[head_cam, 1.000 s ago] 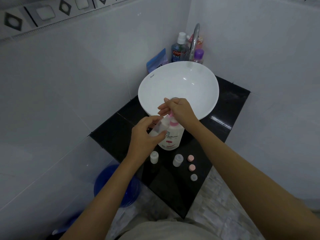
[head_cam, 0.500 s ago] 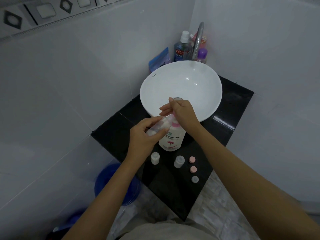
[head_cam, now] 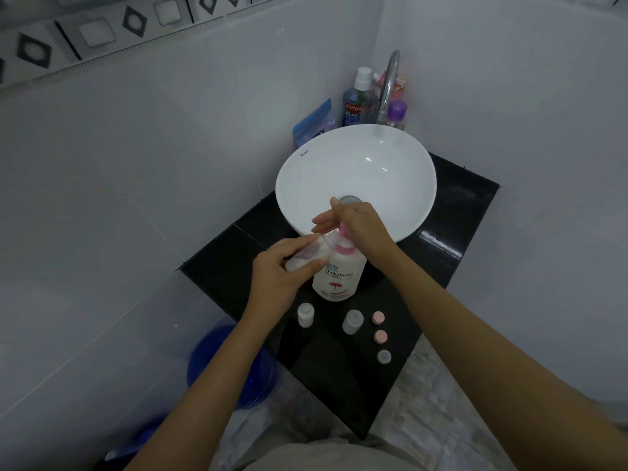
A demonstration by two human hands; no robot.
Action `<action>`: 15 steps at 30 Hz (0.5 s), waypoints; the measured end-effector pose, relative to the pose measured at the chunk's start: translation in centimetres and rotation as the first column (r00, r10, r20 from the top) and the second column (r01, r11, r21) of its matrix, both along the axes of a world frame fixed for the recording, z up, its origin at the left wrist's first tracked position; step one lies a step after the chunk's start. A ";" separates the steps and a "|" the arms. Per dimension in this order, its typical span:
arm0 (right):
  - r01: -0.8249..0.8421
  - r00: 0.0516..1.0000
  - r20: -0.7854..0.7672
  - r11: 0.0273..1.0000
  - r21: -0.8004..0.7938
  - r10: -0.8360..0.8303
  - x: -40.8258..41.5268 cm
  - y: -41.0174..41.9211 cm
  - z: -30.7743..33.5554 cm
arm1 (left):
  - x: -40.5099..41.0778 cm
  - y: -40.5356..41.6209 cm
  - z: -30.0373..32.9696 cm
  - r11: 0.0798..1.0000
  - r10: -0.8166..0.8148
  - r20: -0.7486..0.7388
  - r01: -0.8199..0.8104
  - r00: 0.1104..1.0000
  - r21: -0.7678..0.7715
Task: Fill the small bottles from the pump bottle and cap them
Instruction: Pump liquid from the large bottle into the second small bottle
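Left hand [head_cam: 277, 271] is gripping a small bottle [head_cam: 307, 254], tilted, mouth at the pump bottle [head_cam: 338, 275] spout. Right hand [head_cam: 358, 224] is pressing the pump head, fingers extended.

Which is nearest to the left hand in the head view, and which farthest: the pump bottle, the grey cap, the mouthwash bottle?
1. Pump bottle, right beside the left hand.
2. Grey cap, at the counter's near right.
3. Mouthwash bottle, behind the basin.
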State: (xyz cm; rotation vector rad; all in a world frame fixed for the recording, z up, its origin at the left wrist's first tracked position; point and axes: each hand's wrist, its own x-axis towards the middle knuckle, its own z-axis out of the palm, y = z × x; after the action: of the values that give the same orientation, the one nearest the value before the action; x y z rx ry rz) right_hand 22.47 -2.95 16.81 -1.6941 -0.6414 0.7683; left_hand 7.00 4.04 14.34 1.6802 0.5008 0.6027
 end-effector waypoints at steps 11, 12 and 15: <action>0.017 0.997 0.077 0.994 -0.107 -0.009 0.1 0.2 -0.7 | 0.0 0.0 -0.5 0.996 -0.014 -0.031 0.011 0.999 -0.093; 0.010 0.998 0.064 0.996 -0.084 -0.005 0.2 0.2 -0.3 | 0.1 0.0 -0.3 0.995 -0.012 -0.018 0.010 1.000 -0.097; 0.022 0.999 0.046 1.000 -0.009 -0.022 0.2 0.2 -0.1 | 0.1 0.2 0.0 0.996 -0.012 -0.002 0.012 1.000 -0.087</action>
State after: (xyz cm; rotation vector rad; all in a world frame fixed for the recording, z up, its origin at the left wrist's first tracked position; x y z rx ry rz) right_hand 22.69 -2.77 16.73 -1.7289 -0.6507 0.7202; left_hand 7.06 4.23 14.36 1.6008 0.5116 0.5619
